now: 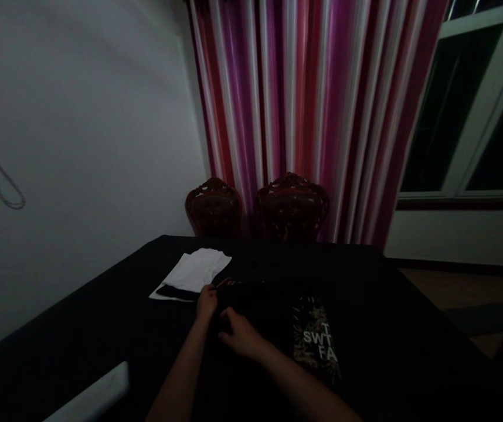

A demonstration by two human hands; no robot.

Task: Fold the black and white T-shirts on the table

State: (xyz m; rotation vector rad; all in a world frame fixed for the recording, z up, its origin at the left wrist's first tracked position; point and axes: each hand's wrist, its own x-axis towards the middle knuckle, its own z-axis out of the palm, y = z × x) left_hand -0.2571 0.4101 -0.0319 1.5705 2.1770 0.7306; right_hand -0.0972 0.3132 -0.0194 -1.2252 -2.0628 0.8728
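Observation:
A black printed garment (pixel 315 343) lies on the dark table, with a leafy print and pale letters on its right part. Its outline mostly melts into the black tabletop. My left hand (pixel 207 300) is closed, pinching dark fabric near the garment's far left, beside a small orange-toned print. Just right of it and nearer to me, my right hand (pixel 240 334) hovers low over the dark cloth, with thumb and index finger curved apart. Folded white clothing (pixel 196 269) with a black band of fabric at its near edge lies just beyond my left hand.
The black-covered table (pixel 102 316) spreads out before me. A white, long object (pixel 95 395) lies at its near left. Two carved dark chairs (pixel 214 208) stand behind it, before a striped curtain (pixel 295 105). A wall (pixel 80 129) runs along the left, a window (pixel 475 105) at right.

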